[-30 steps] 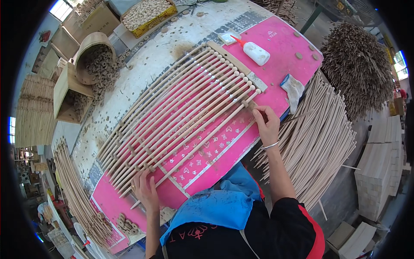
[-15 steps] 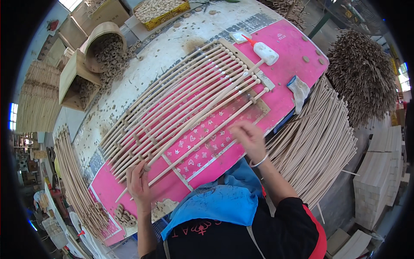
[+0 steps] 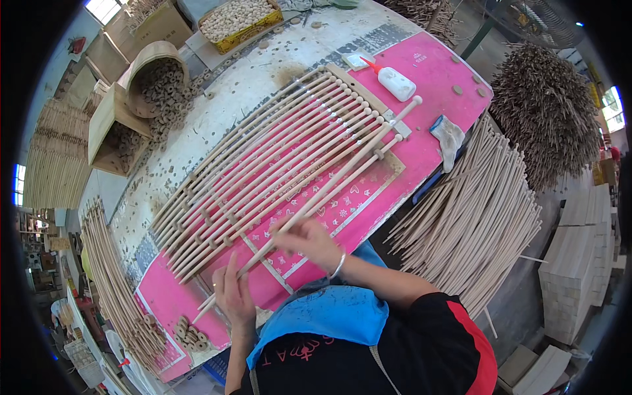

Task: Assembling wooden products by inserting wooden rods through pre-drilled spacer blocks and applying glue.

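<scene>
My right hand [image 3: 313,245] is closed round a pale wooden rod [image 3: 342,174] with a ball at its far end. The rod slants across the table above the others. Toward its near end, my left hand [image 3: 235,296] has its fingers and thumb around the rod. Just in front of it lies another ball-ended rod [image 3: 355,172] with a small wooden ring [image 3: 378,154] near its ball; part of it is hidden behind my hands. Several similar rods [image 3: 263,155] lie side by side along a wooden rack [image 3: 368,94], some with rings toward their left ends.
A white glue bottle [image 3: 396,83] with a red tip and a cloth [image 3: 449,139] lie at the right. Rings spill from a wooden tub [image 3: 158,79]; small balls fill a yellow crate [image 3: 240,25]. Bundled rods [image 3: 474,217] stand beside the table, and loose rings [image 3: 189,334] lie near its left corner.
My right hand has come left and toward me and now grips the rod. The rod has shifted toward me off the row. My left hand has moved slightly right and nearer to me.
</scene>
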`<state>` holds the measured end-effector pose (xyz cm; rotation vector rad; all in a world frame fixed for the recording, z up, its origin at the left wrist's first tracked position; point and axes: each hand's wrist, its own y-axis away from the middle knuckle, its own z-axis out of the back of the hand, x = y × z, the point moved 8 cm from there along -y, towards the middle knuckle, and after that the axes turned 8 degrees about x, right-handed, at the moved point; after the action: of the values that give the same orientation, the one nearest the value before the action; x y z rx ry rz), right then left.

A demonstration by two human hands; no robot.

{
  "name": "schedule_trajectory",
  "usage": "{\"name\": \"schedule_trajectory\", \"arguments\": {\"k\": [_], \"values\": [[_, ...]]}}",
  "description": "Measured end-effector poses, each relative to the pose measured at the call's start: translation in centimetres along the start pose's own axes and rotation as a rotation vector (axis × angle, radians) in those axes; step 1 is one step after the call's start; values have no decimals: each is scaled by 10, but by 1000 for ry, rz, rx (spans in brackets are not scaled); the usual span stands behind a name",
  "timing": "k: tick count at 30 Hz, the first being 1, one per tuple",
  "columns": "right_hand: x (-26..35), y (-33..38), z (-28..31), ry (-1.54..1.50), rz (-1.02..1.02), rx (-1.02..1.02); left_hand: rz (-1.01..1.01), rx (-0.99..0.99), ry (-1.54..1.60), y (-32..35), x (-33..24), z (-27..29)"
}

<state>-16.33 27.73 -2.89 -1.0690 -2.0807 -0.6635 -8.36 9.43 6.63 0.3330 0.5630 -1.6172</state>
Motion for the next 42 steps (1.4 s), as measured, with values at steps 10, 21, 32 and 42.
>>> {"name": "schedule_trajectory", "arguments": {"k": [10, 21, 32, 42], "values": [[128, 46, 100, 113, 331, -225, 123, 202, 151, 33, 94, 29], [138, 67, 121, 218, 395, -353, 295, 91, 361, 41, 115, 19], [133, 72, 146, 254, 179, -445, 315, 56, 308, 39, 110, 12], [148, 66, 170, 426, 213, -594, 292, 85, 258, 17, 91, -3]]}}
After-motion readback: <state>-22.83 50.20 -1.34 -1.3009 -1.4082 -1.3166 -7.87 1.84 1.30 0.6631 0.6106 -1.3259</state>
